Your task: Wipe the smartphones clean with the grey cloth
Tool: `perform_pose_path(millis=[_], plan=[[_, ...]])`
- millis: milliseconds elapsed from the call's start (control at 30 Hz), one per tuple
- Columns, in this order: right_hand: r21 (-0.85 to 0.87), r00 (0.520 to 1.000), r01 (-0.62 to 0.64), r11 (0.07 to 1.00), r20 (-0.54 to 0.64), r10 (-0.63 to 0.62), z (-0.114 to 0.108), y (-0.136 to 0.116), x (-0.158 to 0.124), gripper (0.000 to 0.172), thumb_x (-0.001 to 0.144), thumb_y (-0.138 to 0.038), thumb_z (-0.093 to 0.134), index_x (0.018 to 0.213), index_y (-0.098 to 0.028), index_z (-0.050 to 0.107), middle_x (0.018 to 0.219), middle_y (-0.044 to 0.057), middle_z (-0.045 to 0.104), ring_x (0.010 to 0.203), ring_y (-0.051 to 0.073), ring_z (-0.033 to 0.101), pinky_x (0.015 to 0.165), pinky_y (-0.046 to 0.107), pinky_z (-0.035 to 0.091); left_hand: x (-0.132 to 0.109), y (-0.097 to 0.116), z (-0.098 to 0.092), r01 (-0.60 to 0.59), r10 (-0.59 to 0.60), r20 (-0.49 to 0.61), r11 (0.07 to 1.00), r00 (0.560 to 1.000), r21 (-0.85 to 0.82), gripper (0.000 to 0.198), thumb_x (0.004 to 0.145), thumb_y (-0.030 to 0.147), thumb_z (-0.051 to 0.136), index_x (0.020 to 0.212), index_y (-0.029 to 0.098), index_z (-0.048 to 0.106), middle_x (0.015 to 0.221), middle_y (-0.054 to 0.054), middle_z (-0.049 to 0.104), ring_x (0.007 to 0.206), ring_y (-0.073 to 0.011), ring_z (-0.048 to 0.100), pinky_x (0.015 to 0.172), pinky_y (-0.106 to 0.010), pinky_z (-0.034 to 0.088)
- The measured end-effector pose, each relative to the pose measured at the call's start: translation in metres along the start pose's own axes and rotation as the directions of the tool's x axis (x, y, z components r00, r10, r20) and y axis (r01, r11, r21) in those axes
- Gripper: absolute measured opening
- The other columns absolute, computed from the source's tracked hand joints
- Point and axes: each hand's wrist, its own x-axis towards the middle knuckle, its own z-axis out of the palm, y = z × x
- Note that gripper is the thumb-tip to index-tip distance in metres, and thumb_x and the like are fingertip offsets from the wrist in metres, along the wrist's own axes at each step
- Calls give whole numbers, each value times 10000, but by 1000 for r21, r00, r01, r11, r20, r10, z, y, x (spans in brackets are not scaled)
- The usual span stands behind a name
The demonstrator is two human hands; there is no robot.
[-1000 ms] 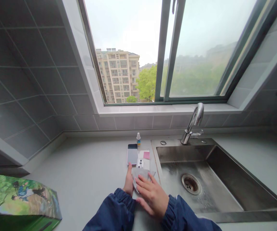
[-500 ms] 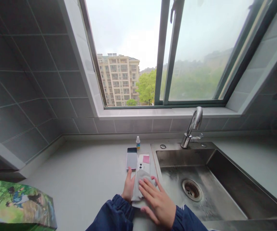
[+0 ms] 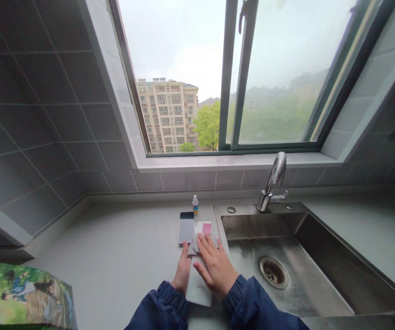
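Observation:
My left hand grips the left edge of a white phone, thumb pointing up along the side. A crumpled light grey cloth covers the phone's upper end. My right hand holds this cloth under its fingers, pressed against the phone's back; the camera lenses are hidden. Just beyond lies a clear phone case with a pink square on it. To its left is a second phone or screen-like slab, dark at the top. A small white-capped bottle stands behind them.
A steel sink with a drain and a chrome faucet lies right of my hands. The pale countertop runs left. A picture-printed box or bag is at the lower left. A window rises behind.
My right hand and the cloth have slid up the phone, covering its camera lenses and baring its lower part. My left hand keeps its hold on the phone's edge.

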Motion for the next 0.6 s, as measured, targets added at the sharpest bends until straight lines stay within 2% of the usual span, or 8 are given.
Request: perform_pose_path(millis=[133, 233, 367, 500, 533, 600], plan=[[92, 992, 127, 988, 1, -128, 1, -8, -13, 578, 1005, -482, 431, 1519, -223, 378, 1579, 58, 348, 1492, 268, 259, 1228, 527, 166, 1, -1, -1, 8, -12, -90, 999, 996, -41, 532, 962, 478, 497, 1270, 73, 650, 1155, -166, 720, 1258, -281, 583, 1171, -407, 315], [107, 989, 145, 984, -4, -146, -1, -9, -16, 529, 1012, -464, 424, 1490, -239, 417, 1564, 36, 385, 1488, 241, 275, 1238, 509, 131, -1, 1, 1, 17, -25, -105, 997, 994, -77, 542, 957, 481, 512, 1262, 55, 647, 1144, -181, 720, 1227, -295, 605, 1167, -422, 319], [73, 991, 131, 989, 3, -132, 1, -3, -13, 522, 994, -389, 465, 1488, -222, 422, 1567, 47, 373, 1472, 275, 312, 1216, 554, 201, 0, 0, -1, 81, -76, 40, 989, 996, -124, 597, 963, 522, 472, 1334, 73, 602, 1205, -186, 695, 1260, -311, 578, 1180, -433, 287], [24, 998, 46, 999, -41, -45, 4, 4, -10, 573, 973, -335, 483, 1501, -130, 399, 1568, 125, 346, 1455, 347, 328, 1150, 614, 312, 6, -3, -8, 133, -105, 219, 984, 970, -119, 648, 974, 564, 401, 1410, 105, 538, 1289, -180, 654, 1315, -307, 529, 1194, -443, 244], [22, 997, 43, 999, -59, -41, 4, 3, -10, 572, 969, -329, 488, 1495, -120, 407, 1562, 136, 355, 1454, 354, 328, 1145, 619, 317, 7, -4, -9, 133, -103, 227, 984, 968, -117, 643, 975, 559, 402, 1412, 107, 534, 1290, -179, 653, 1312, -304, 532, 1193, -442, 246], [39, 993, 87, 995, -80, -84, 4, -1, -12, 536, 968, -329, 496, 1469, -143, 451, 1543, 127, 398, 1455, 343, 330, 1165, 610, 285, 5, -3, -8, 111, -90, 172, 987, 981, -114, 611, 972, 530, 436, 1382, 93, 560, 1247, -183, 676, 1269, -303, 571, 1179, -439, 278]])
